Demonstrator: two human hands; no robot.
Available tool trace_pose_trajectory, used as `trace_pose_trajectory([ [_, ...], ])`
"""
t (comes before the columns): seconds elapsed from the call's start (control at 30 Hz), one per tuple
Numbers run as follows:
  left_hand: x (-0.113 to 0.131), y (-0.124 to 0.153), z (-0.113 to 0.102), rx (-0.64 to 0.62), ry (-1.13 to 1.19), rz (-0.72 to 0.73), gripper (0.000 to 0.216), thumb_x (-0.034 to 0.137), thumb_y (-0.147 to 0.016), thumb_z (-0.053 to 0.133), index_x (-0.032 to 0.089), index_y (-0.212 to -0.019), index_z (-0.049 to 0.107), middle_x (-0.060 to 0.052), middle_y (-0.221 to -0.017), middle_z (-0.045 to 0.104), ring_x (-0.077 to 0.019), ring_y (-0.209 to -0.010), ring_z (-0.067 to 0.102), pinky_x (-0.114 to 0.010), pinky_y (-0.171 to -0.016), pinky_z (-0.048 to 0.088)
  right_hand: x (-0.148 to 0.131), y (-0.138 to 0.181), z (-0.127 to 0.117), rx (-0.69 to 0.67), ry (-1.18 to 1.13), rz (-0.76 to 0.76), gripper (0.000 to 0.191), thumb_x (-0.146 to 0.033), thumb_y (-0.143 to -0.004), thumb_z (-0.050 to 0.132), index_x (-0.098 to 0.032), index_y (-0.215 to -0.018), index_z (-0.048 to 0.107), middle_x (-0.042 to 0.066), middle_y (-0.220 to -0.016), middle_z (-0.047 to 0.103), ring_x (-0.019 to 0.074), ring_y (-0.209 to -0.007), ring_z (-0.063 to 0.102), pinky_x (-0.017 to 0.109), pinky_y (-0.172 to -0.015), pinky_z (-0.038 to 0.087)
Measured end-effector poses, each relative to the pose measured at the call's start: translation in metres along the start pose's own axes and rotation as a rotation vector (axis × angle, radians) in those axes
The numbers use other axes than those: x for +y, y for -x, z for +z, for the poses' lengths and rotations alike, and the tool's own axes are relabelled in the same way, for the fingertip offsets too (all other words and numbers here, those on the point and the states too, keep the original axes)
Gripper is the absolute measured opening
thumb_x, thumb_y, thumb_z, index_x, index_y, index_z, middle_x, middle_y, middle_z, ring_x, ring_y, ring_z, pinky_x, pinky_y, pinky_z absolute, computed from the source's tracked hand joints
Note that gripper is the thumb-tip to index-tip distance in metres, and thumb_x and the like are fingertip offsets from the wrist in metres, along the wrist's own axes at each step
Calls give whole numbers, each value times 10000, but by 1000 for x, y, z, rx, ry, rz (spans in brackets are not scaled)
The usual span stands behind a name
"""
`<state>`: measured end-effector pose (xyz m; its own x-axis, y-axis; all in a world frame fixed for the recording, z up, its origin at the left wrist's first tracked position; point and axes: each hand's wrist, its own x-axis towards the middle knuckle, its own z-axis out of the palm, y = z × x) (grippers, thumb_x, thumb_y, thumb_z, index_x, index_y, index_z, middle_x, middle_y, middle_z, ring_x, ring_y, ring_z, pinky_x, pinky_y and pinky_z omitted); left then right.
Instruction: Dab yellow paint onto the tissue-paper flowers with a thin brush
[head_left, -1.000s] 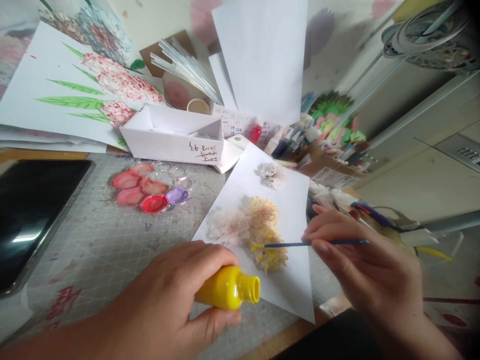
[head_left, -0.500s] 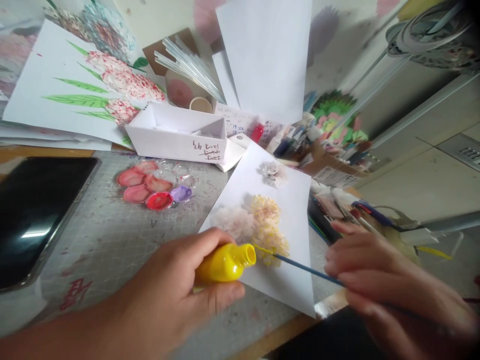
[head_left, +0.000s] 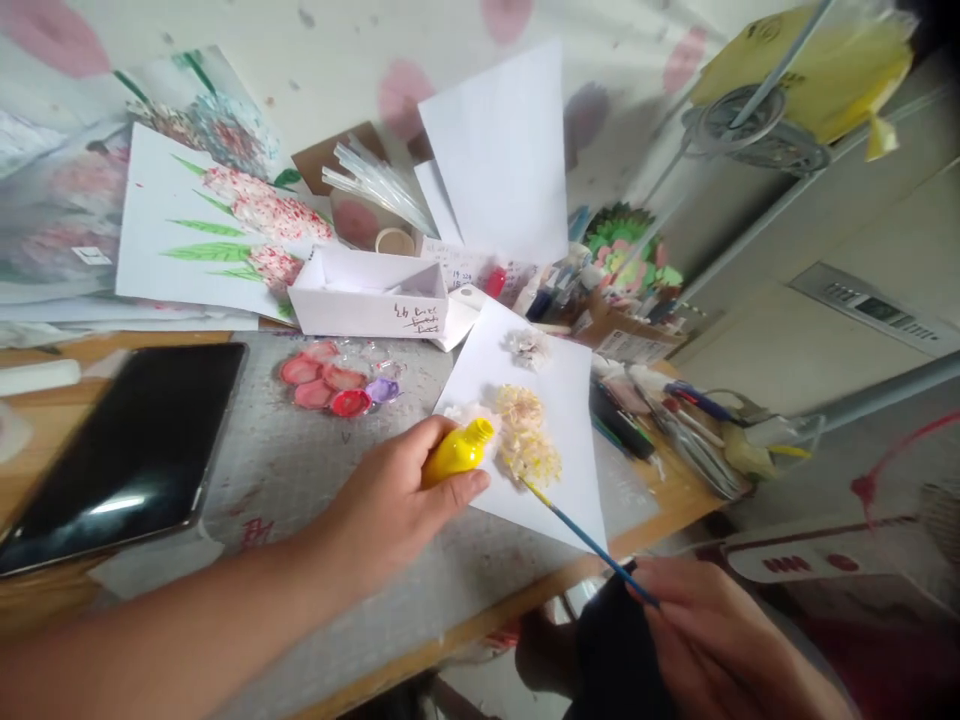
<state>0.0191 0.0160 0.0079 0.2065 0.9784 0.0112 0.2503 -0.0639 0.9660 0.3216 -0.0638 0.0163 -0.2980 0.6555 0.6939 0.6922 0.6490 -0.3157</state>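
My left hand (head_left: 394,500) grips a small yellow paint bottle (head_left: 457,452), uncapped, its mouth tilted up to the right over a white sheet (head_left: 551,385). On that sheet are textured flowers, a yellow flower (head_left: 529,440) next to the bottle and a white flower (head_left: 527,345) higher up. My right hand (head_left: 712,640) holds a thin blue paintbrush (head_left: 592,545) low at the table's front edge. The brush tip, yellow with paint, touches the lower edge of the yellow flower.
A clear palette (head_left: 337,375) with pink, red and purple paint lies on the grey cutting mat (head_left: 300,470). A black tablet (head_left: 127,455) is at left. A white paper box (head_left: 371,295), flower paintings (head_left: 217,235) and glue sticks (head_left: 379,185) stand behind. Pens and tools (head_left: 675,420) crowd the right.
The view pulled back and up. My right hand dropped toward the table's front edge with the brush, whose tip moved from the bottle's mouth to the yellow flower. The left hand kept the bottle.
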Motion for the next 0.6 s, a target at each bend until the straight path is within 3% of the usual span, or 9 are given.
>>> trace_pose_trajectory([
  [0.07, 0, -1, 0, 14, -11, 4, 393, 603, -875, 640, 234, -1008, 625, 33, -791, 603, -199, -728, 562, -318, -655, 442, -9, 2, 13, 110, -17, 115, 221, -121, -845, 769, -281, -994, 739, 20, -891, 820, 216, -696, 791, 289, -640, 686],
  [0.23, -1, -2, -1, 18, -46, 20, 391, 594, -885, 618, 234, -1039, 618, 23, -813, 636, -219, -752, 595, -334, -677, 454, -15, -3, 34, 197, 10, 170, 107, -139, -854, 749, -241, -830, 730, 15, -773, 806, 194, -629, 783, 228, -546, 639],
  [0.6, 1, -3, -2, 41, -113, 67, 366, 581, -855, 609, 234, -973, 608, 37, -748, 593, -209, -706, 575, -339, -654, 427, -24, -15, 57, 180, 50, 95, 163, -136, -866, 695, -241, -739, 694, 16, -712, 780, 176, -597, 752, 258, -578, 619],
])
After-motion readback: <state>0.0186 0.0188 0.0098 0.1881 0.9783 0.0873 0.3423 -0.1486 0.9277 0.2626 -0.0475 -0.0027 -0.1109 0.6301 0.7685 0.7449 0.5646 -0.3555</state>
